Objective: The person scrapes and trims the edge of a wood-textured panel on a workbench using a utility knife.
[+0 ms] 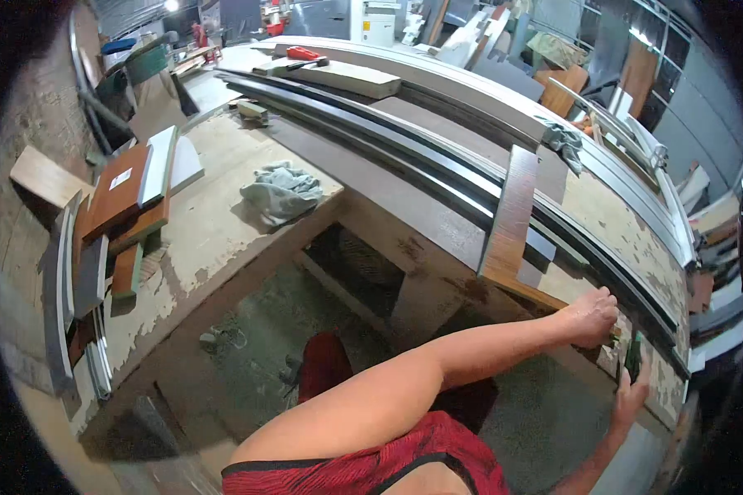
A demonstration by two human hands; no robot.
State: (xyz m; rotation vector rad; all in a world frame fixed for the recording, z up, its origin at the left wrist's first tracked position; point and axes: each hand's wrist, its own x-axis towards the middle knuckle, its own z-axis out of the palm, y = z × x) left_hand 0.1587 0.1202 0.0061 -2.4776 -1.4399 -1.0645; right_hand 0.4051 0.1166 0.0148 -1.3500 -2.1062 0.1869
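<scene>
My left hand [590, 317] reaches far to the right over the workbench. Its fingers are curled closed, and what they hold, if anything, is hidden; a small yellowish-green bit shows just below them. Close beside it, at the bench's right front edge, my right hand [630, 394] grips a dark green, narrow object [633, 355] whose kind I cannot make out. Long black metal profiles [437, 169] run along the bench and end near both hands. A brown wooden board [512, 210] lies across the profiles, left of my left hand.
A crumpled grey cloth [281, 194] lies on the left bench, near stacked board offcuts [128, 186]. Another rag [563, 147] and a red-handled tool [303, 54] sit further back. White frame pieces [652, 177] edge the right side. A dark opening gapes below the bench.
</scene>
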